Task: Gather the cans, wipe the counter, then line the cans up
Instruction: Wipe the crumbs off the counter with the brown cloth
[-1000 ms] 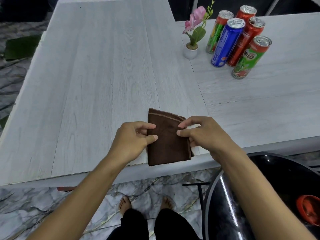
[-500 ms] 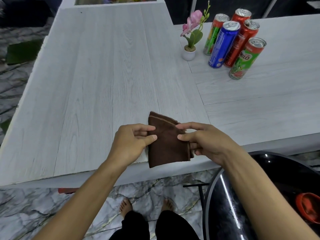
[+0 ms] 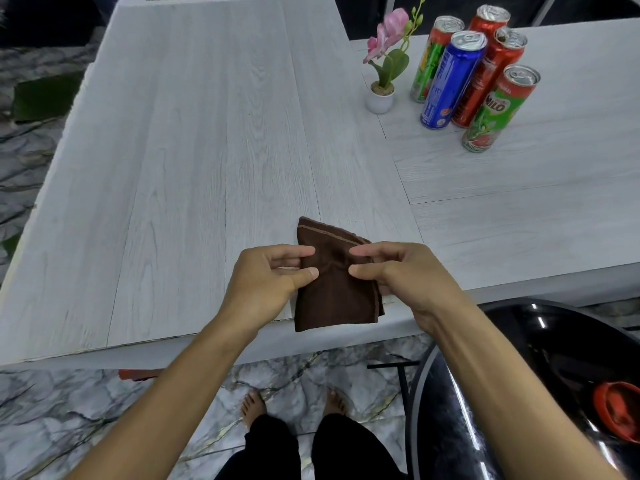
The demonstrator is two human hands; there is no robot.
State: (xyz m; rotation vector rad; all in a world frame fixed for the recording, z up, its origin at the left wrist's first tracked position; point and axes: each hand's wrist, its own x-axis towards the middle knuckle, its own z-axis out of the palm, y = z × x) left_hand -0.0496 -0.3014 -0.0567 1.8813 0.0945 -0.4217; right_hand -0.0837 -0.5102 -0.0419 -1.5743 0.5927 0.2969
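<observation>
Head view: a person's left hand [image 3: 263, 282] and right hand [image 3: 398, 275] each pinch a folded brown cloth [image 3: 332, 303] between thumb and forefinger at the near edge of the pale counter [image 3: 207, 150]. Five cans [image 3: 450, 77] stand bunched at the far right, so the gathering looks done and the wiping appears about to begin. The next move likely calls for pressing the cloth flat and sweeping it across. A small potted flower [image 3: 381, 98] just beside the cans could hinder a pass there.
</observation>
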